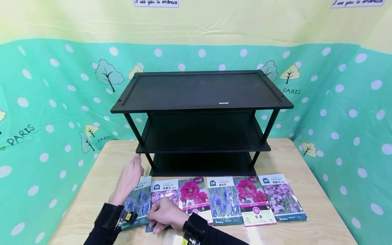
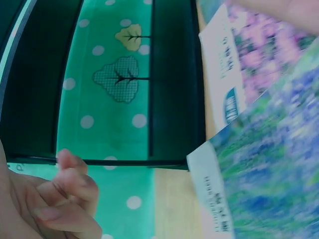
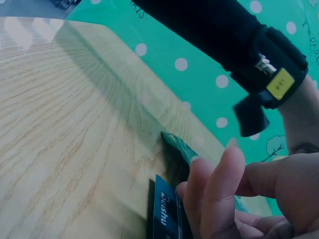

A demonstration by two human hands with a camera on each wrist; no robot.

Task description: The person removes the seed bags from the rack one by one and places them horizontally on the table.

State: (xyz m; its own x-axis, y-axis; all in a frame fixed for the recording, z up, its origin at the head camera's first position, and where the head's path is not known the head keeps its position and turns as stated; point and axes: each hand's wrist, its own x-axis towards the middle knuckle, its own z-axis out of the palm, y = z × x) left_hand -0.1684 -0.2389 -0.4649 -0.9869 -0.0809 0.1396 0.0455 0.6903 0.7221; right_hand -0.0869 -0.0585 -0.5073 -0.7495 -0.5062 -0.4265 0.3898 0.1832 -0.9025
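Observation:
Six flower seed packets lie in a row before a black three-tier shelf [image 1: 202,92]. My right hand [image 1: 167,213] is over the lower end of the second packet [image 1: 164,194], with pink flowers. Its curled fingers pinch the edge of the leftmost packet [image 1: 137,200], with blue flowers, whose near corner [image 3: 177,143] is raised off the table in the right wrist view. My left hand [image 1: 130,177] is above that packet's top end, at the shelf's front left corner. In the left wrist view its fingers [image 2: 75,181] are loosely bent and hold nothing.
Rightward lie a magenta flower packet [image 1: 194,195], a blue one [image 1: 223,200], another magenta one [image 1: 252,197] and a pink one [image 1: 283,197]. The wooden table [image 1: 318,204] is backed by a green dotted cloth [image 1: 346,136]. A small white strip [image 1: 223,102] is on the top shelf.

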